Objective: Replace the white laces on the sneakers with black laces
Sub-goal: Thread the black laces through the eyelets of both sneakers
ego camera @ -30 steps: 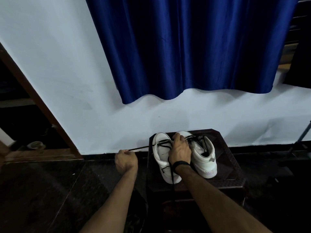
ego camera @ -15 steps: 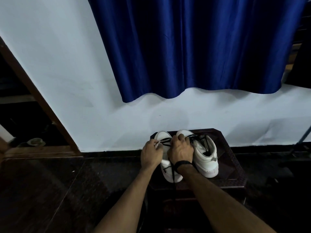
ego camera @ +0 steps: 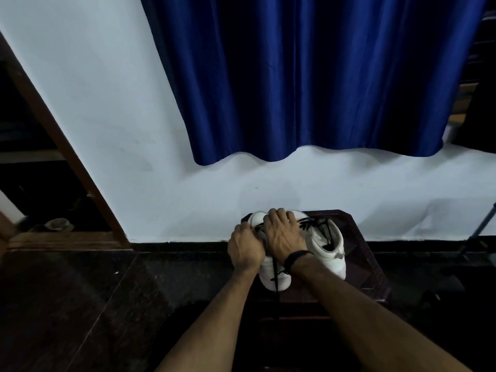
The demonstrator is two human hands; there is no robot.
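Doorway: a brown wooden door frame slants down the left edge, with a dark room behind it.
Floor: dark polished tiles run from the door frame to the stool.
Wall: a pale wall stands behind everything, with a blue curtain hanging over its upper part.
Left hand: the left hand sits at the left side of the left sneaker, knuckles up, fingers curled; its fingertips meet a black lace at the toe end, seemingly pinching it, though the grip itself is hidden.
Left sneaker: the white left sneaker lies on the stool, toe toward the wall, mostly covered by both hands.
Black lace: a black lace trails down over the heel of the left sneaker.
Right hand: the right hand presses down across the sneaker tops, fingers bent over the toes; a dark band circles the wrist.
Right sneaker: the white right sneaker touches its partner, with black lacing over its tongue.
Stool: a dark wooden stool against the wall carries both sneakers.
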